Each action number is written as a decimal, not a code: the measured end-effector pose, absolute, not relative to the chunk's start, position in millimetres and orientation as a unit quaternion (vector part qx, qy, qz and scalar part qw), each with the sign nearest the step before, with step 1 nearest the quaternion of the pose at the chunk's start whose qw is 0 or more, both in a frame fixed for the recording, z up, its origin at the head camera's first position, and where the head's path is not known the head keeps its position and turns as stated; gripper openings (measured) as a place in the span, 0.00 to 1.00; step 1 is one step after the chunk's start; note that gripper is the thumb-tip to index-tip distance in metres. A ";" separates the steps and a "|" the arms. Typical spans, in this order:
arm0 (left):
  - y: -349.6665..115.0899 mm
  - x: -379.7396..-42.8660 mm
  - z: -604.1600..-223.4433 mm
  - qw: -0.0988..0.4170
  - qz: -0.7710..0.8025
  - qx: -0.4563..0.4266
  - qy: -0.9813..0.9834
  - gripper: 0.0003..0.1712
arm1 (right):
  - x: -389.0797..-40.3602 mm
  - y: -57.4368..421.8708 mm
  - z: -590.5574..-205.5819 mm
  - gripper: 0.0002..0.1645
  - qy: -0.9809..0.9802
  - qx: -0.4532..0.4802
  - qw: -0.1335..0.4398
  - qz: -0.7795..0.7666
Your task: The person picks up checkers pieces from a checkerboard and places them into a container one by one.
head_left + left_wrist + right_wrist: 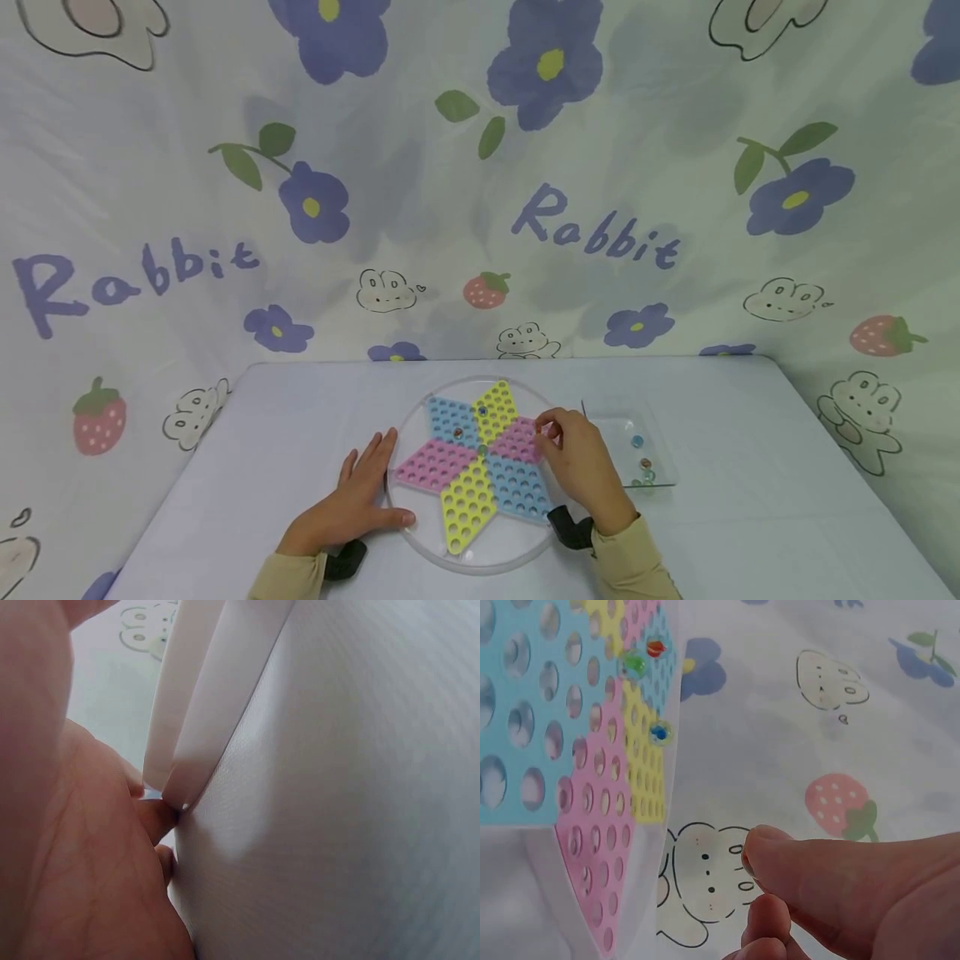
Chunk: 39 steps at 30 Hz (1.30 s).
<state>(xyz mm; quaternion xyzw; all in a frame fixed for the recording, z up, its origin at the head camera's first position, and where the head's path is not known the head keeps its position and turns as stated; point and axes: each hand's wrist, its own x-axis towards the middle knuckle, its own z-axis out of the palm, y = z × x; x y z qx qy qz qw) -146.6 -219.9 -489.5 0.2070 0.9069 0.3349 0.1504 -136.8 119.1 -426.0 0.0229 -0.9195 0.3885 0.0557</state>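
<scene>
A round Chinese checkers board [517, 557] with a star of yellow, pink and blue points lies on the table. A blue marble [482, 412] sits in a yellow point, a red marble [458, 433] in a blue one, and a green marble [483, 450] at the centre. My right hand [585, 467] is above the right pink point, thumb and forefinger pinching a small marble almost hidden by the fingertips. At the board's left rim, my left hand [352, 500] rests with fingers spread and straight; the left wrist view shows fingertips touching the rim [187, 750].
To the right of the board stands a clear square tray [667, 482] holding several marbles [637, 441]. The table [750, 533] has a white cover. Behind it hangs a printed cloth [420, 192] with flowers and rabbits.
</scene>
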 end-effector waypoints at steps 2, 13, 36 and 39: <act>-220.2 -146.5 -489.6 0.146 0.335 0.207 0.908 0.73 | -137.5 120.9 -426.6 0.06 -0.920 0.020 0.056 0.388; -220.4 -147.0 -490.8 0.152 0.338 0.203 0.906 0.73 | -137.9 132.0 -428.3 0.06 -0.919 0.032 0.076 0.385; -218.4 -145.5 -485.6 0.157 0.346 0.198 0.904 0.73 | -137.4 157.4 -430.4 0.10 -0.918 0.011 0.086 0.387; -218.5 -145.7 -485.3 0.160 0.344 0.196 0.904 0.73 | -138.8 159.3 -432.3 0.10 -0.919 0.005 0.084 0.385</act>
